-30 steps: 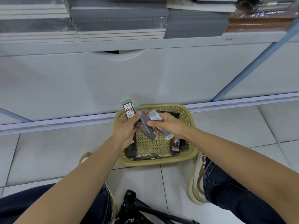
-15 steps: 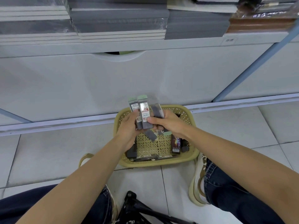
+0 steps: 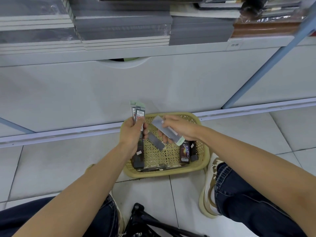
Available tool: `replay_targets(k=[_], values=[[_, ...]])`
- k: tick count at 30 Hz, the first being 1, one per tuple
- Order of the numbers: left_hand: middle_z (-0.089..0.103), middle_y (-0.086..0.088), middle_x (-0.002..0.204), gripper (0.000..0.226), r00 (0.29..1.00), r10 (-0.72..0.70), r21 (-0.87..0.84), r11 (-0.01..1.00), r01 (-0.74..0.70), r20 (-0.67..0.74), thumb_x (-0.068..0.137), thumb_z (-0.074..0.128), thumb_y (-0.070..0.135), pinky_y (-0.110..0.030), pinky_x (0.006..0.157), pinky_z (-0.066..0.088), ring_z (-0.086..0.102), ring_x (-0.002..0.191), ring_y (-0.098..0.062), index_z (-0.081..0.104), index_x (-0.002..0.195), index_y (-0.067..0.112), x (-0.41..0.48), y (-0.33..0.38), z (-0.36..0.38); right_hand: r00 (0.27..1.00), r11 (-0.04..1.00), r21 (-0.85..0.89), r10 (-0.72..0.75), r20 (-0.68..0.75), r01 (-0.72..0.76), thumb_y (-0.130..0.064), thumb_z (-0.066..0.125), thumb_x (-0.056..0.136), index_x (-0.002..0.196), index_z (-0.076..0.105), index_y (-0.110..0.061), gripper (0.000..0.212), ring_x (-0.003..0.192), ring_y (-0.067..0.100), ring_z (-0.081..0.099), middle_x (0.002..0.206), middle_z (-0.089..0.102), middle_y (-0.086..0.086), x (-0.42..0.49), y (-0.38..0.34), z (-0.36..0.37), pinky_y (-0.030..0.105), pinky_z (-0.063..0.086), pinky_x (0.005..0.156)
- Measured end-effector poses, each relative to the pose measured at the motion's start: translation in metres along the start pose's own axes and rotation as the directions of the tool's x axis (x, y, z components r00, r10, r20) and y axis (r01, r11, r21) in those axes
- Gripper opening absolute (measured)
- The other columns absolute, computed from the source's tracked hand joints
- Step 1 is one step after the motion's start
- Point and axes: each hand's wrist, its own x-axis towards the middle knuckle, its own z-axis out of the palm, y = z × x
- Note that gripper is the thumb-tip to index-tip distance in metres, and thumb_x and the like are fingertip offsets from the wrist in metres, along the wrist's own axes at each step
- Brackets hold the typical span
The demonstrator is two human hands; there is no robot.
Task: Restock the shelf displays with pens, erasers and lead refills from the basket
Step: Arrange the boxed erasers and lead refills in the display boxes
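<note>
A yellow woven basket [image 3: 201, 166] sits on the floor tiles against the shelf base. My left hand [image 3: 132, 134] grips a small fan of lead refill packs [image 3: 138, 111], green caps up, with one pack slanting down over the basket. My right hand [image 3: 177, 128] holds another lead refill pack [image 3: 168, 131] tilted, green cap toward the lower right, a short gap from the left hand. In the basket lie dark boxed items at the left [image 3: 138, 158] and right [image 3: 184, 153], and pens [image 3: 159, 167] along the front wall.
The white shelf base with a curved cutout [image 3: 123, 62] rises behind the basket. Stacks of grey notebooks [image 3: 123, 29] fill the shelf above. A blue post [image 3: 266, 65] slants at right. My knees, a beige shoe [image 3: 207, 194] and a black tripod [image 3: 145, 218] crowd the floor below.
My right hand has pulled away to the right with one refill pack, separating from the left hand, which keeps the other packs raised.
</note>
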Motion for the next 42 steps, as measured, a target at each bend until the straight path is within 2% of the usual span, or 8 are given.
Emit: replay_targets(k=[5,8,13,17,24,28,34,42], values=[[0.058,-0.006,0.067,0.03,0.973,-0.083,0.133,0.99,0.055,0.215,0.084,0.069,0.041,-0.021,0.039,0.036,0.042,0.045,-0.011,0.063,0.088,0.013,-0.005,0.008,0.001,0.985,0.969,-0.177,-0.172,0.02,0.173,-0.015,0.061,0.095,0.111,0.057,-0.004,0.02,0.074,0.018,0.07,0.105,0.071,0.013,-0.005,-0.011,-0.009,0.024,0.055,0.063],[0.07,-0.011,0.079,0.036,0.948,-0.143,0.008,0.989,0.147,0.284,0.066,0.08,0.047,-0.019,0.038,0.034,0.041,0.044,-0.009,0.073,0.088,0.019,-0.008,0.019,0.003,0.965,0.913,-0.316,-0.263,0.021,0.256,-0.008,0.071,0.087,0.095,0.058,-0.004,0.015,0.072,0.014,0.064,0.085,0.068,0.0,-0.015,-0.028,-0.02,0.032,0.052,0.068],[0.074,-0.012,0.081,0.026,0.964,-0.101,-0.009,0.994,0.106,0.247,0.074,0.08,0.017,-0.017,0.037,0.034,0.042,0.04,-0.006,0.065,0.094,0.009,-0.011,0.035,0.011,0.94,0.75,-0.604,-0.341,-0.003,0.27,-0.015,0.081,0.076,0.104,0.064,-0.013,0.033,0.09,0.007,0.056,0.1,0.064,-0.011,-0.033,-0.055,-0.031,0.027,0.044,0.084],[0.074,-0.013,0.08,0.016,0.975,-0.014,0.022,1.0,0.01,0.222,0.081,0.074,0.006,-0.017,0.037,0.035,0.042,0.041,-0.006,0.063,0.09,0.011,-0.019,0.052,0.012,0.956,0.803,-0.562,-0.284,-0.068,0.199,-0.023,0.078,0.08,0.122,0.056,-0.02,0.047,0.097,0.011,0.062,0.108,0.063,-0.003,-0.056,-0.077,-0.045,0.013,0.046,0.078],[0.075,-0.011,0.088,0.019,0.947,0.173,-0.021,0.985,-0.174,0.271,0.088,0.068,0.012,-0.018,0.041,0.037,0.042,0.045,-0.008,0.06,0.105,0.011,-0.049,0.097,0.034,0.848,0.931,0.023,-0.322,-0.42,0.365,-0.002,0.068,0.086,0.108,0.061,-0.006,0.024,0.065,0.012,0.058,0.087,0.067,0.007,-0.089,-0.119,-0.051,0.017,0.051,0.061],[0.072,-0.008,0.084,0.016,0.931,0.254,-0.044,0.967,-0.252,0.261,0.098,0.049,0.019,-0.022,0.041,0.032,0.043,0.044,-0.014,0.057,0.105,0.008,-0.063,0.141,0.054,0.758,0.875,-0.063,-0.45,-0.473,0.48,-0.004,0.067,0.088,0.112,0.063,-0.003,0.025,0.068,0.013,0.055,0.086,0.069,0.006,-0.114,-0.16,-0.052,0.017,0.049,0.064],[0.07,-0.007,0.083,0.016,0.843,0.409,0.009,0.898,-0.44,0.35,0.103,0.046,0.024,-0.024,0.049,0.044,0.053,0.051,-0.014,0.054,0.113,0.015,-0.085,0.202,0.079,0.783,0.81,-0.332,-0.569,-0.251,0.483,-0.015,0.062,0.093,0.11,0.067,-0.015,0.017,0.091,0.014,0.069,0.095,0.074,0.003,-0.166,-0.218,-0.061,0.024,0.056,0.076],[0.072,-0.007,0.084,0.018,0.663,0.559,-0.072,0.788,-0.611,0.498,0.101,0.049,0.028,-0.028,0.055,0.054,0.06,0.059,-0.015,0.057,0.114,0.018,-0.105,0.279,0.142,0.456,0.607,-0.512,-0.794,-0.401,0.608,-0.015,0.051,0.1,0.116,0.064,-0.012,0.021,0.08,0.005,0.061,0.095,0.069,0.0,-0.246,-0.294,-0.104,0.018,0.048,0.063]])
